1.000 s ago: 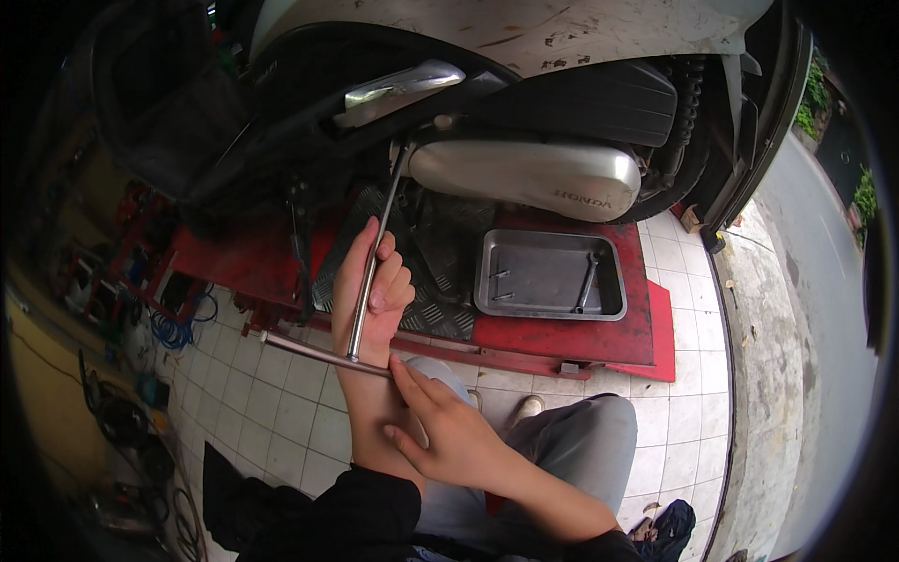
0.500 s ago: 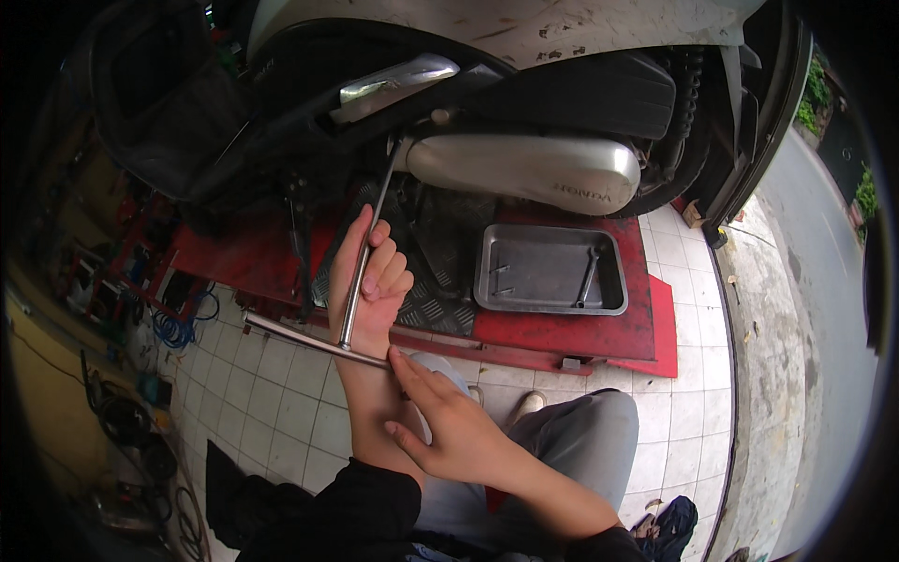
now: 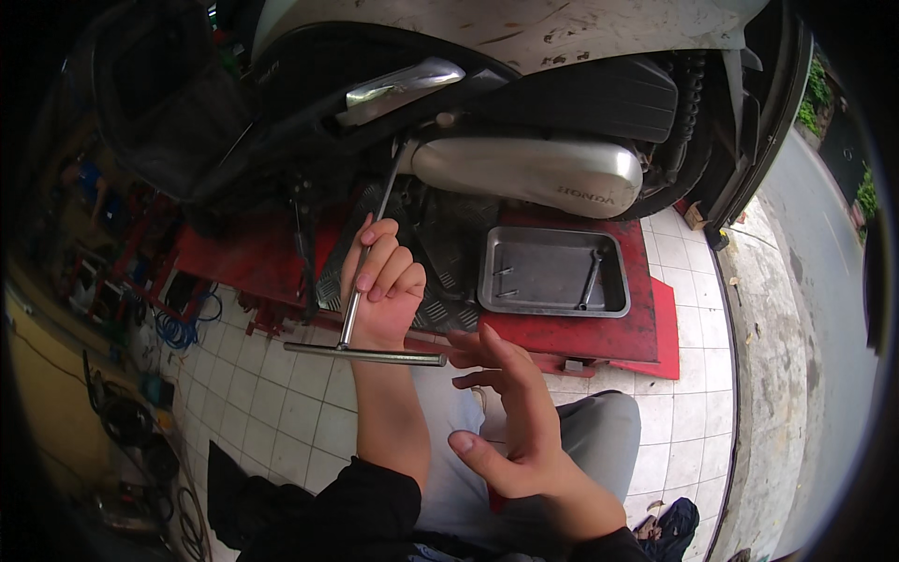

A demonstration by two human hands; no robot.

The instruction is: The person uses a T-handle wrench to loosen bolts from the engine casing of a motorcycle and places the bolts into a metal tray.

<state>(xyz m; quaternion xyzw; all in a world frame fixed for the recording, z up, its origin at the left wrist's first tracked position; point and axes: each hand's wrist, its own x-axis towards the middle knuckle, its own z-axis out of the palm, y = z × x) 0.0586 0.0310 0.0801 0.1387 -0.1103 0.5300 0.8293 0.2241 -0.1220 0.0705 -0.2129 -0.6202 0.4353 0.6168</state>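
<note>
A long T-handle wrench (image 3: 384, 355) runs from my lap side up to the front end of the scooter's silver engine cover (image 3: 524, 173). Its far tip meets the dark area beside that cover, and the exact contact is hidden. My left hand (image 3: 387, 281) is closed around the shaft, above the crossbar. The crossbar lies almost level across my left wrist. Just off its right end is my right hand (image 3: 510, 412), fingers spread, holding nothing; whether a fingertip brushes the bar I cannot tell.
A metal tray (image 3: 548, 267) with a spanner (image 3: 591, 279) and small bolts (image 3: 506, 272) stands on the red lift platform (image 3: 609, 339). Blue hose (image 3: 178, 330) and tools lie at the left. A black plastic bag (image 3: 671, 531) is on the tiled floor (image 3: 272, 403), lower right.
The crossbar has turned from slanted to nearly level, its right end now farther right. My right hand has come off the bar's end and spread. My left hand still grips the shaft.
</note>
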